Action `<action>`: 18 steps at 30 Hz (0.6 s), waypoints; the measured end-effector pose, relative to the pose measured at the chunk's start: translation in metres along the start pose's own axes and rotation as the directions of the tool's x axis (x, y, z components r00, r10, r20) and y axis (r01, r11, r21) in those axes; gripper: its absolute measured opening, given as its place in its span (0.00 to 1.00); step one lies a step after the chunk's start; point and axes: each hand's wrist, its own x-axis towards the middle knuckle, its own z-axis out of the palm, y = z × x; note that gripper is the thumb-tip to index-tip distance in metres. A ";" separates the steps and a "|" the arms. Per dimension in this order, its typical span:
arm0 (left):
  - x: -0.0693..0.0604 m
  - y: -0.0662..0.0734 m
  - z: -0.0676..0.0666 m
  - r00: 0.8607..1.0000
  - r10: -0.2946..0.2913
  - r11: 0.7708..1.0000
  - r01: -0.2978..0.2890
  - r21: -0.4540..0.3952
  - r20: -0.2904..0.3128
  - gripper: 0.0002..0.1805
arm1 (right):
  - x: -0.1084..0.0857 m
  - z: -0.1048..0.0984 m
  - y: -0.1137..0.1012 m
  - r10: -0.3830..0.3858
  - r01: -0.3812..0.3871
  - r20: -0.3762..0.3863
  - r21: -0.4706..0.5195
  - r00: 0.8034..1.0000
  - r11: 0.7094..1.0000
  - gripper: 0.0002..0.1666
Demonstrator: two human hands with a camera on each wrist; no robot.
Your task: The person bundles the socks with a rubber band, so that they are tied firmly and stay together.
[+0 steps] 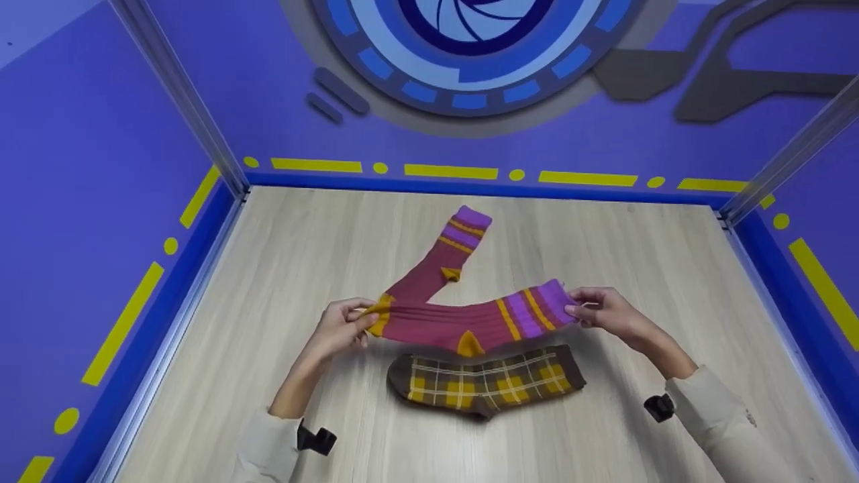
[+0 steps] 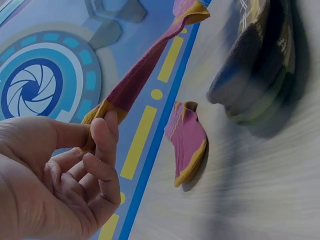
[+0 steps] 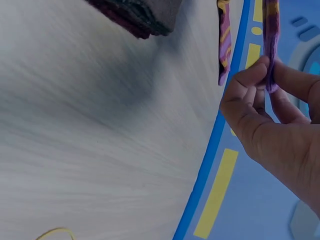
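Observation:
A maroon sock with purple and orange stripes (image 1: 436, 325) is stretched sideways between both hands. My left hand (image 1: 343, 329) pinches its orange toe, as the left wrist view also shows (image 2: 70, 170). At the striped purple cuff, my right hand (image 1: 607, 312) pinches the edge between thumb and fingers; the right wrist view shows this hand (image 3: 280, 115) too. Behind the held sock lies a matching maroon sock (image 1: 429, 268), its toe end partly hidden. A brown and yellow plaid sock (image 1: 486, 386) lies flat in front, nearer the body.
The socks are on a light wood table (image 1: 282, 241). Blue-purple panels with yellow marks (image 1: 449, 172) enclose its back and both sides, with metal posts at the back corners. In the right wrist view, a thin yellow curve shows at the bottom edge.

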 end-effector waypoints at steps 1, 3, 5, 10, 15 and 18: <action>-0.001 0.000 0.000 1.000 -0.001 1.000 0.001 -0.002 0.014 0.16 | -0.003 -0.002 0.000 0.004 -0.004 0.018 -0.007 1.000 1.000 0.23; -0.003 -0.001 0.002 0.999 -0.005 1.000 0.006 -0.003 0.046 0.16 | -0.008 -0.006 0.000 0.003 -0.002 0.066 -0.021 0.998 1.000 0.22; -0.004 -0.003 0.004 0.997 -0.013 1.000 0.014 -0.008 0.076 0.16 | -0.012 -0.009 -0.001 0.008 -0.006 0.110 -0.023 0.994 1.000 0.22; -0.009 -0.008 0.013 0.984 0.001 1.000 -0.002 0.002 0.177 0.16 | -0.026 -0.016 0.003 0.028 -0.028 0.211 -0.001 0.977 1.000 0.23; -0.017 -0.013 0.021 0.970 -0.008 1.000 0.001 0.029 0.242 0.16 | -0.037 -0.021 0.010 0.059 -0.064 0.322 0.002 0.945 0.998 0.21; -0.021 -0.015 0.023 0.963 -0.029 0.999 0.016 0.048 0.270 0.14 | -0.040 -0.020 0.016 0.073 -0.072 0.379 -0.016 0.923 0.997 0.19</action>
